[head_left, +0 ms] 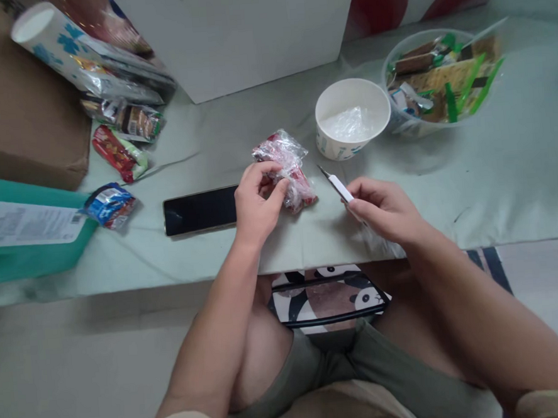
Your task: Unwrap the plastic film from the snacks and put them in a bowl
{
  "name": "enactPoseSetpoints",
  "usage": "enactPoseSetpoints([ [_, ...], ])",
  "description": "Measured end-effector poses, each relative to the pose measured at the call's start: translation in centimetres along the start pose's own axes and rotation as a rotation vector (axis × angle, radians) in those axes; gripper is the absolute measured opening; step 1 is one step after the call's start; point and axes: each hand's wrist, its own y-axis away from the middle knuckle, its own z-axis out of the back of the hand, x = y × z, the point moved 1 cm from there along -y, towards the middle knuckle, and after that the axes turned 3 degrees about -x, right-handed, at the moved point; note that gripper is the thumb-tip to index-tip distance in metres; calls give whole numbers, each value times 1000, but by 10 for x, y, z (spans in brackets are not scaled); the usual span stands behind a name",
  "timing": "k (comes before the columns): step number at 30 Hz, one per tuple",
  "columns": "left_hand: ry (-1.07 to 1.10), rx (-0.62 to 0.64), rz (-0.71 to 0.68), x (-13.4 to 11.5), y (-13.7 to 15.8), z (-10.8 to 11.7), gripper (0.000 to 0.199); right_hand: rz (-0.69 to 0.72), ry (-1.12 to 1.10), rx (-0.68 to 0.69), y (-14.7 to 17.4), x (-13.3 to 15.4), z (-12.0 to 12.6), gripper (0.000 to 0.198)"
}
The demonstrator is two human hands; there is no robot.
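My left hand [258,201] is closed at the fingertips on a crumpled clear-plastic and red packet [296,179] lying on the table. What is inside the wrapping I cannot make out. Between the thumb and fingers of my right hand [383,206] is a slim white-handled tool [340,187], its thin dark pointed tip angled toward the packet without touching it. Some clear plastic [380,244] shows beneath that hand. Just left of my left hand, partly behind it, lies a black phone [198,212].
A white paper tub [326,140] holding clear plastic stands beyond my right hand. Behind it is a clear bowl [386,70] of wrapped snacks. Several snack packets [119,152], a patterned paper cup [54,49], a brown box [22,105] and a teal box [41,264] crowd the left.
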Motion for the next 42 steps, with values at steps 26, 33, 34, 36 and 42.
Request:
enactPoseSetpoints([
  [26, 51, -43, -52, -2, 1, -10, 33, -271, -198, 101, -6, 1, -39, 39],
  [33, 64, -192, -55, 12, -9, -1, 43, -269, -52, 174, -3, 1, -39, 40],
  [34, 69, -217, -46, 16, -11, 1, 45, -266, -24, 181, -2, 1, -39, 40],
  [36, 70, -265, -31, 24, -13, 6, 47, -249, 43, 208, -2, 0, -40, 42],
  [42, 110, -269, 8, 36, -21, 23, 47, -66, 344, 117, 0, -1, -24, 44],
])
